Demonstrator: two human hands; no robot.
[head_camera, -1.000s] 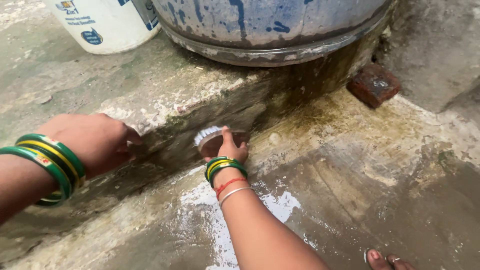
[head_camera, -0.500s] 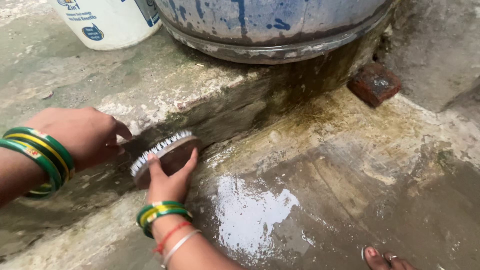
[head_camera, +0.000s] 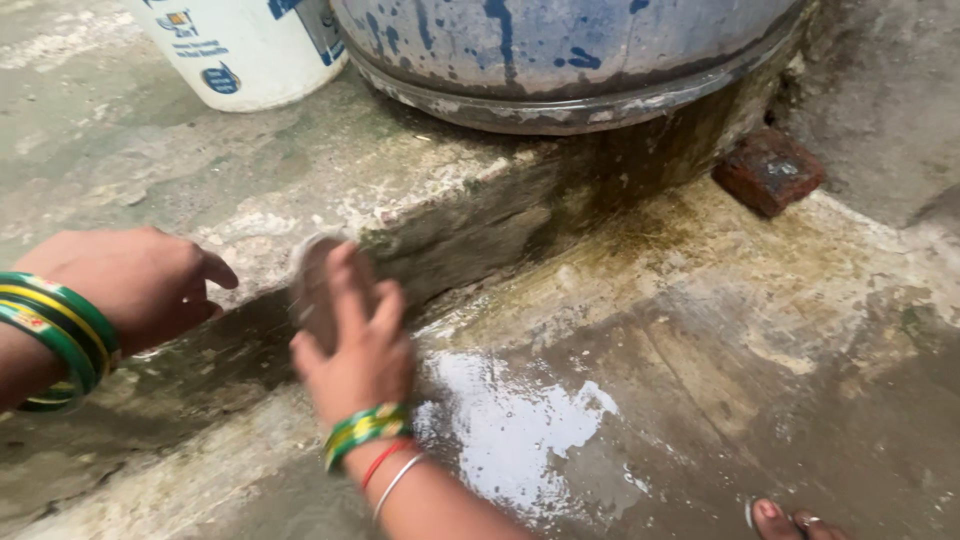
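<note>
Now the right hand (head_camera: 362, 350) grips a brush (head_camera: 315, 285), blurred, pressed against the face of the step (head_camera: 470, 235). Left of the brush, the left hand (head_camera: 125, 285) rests curled on the step's edge. Above the step stand a blue drum (head_camera: 560, 50) and white bucket (head_camera: 250, 50).

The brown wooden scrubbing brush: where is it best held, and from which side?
Grip the brown wooden scrubbing brush across its smooth oval back, coming from the side away from the stained concrete step, as the right hand does now; the bristles probably face the step, so the back is the only free side.
</note>
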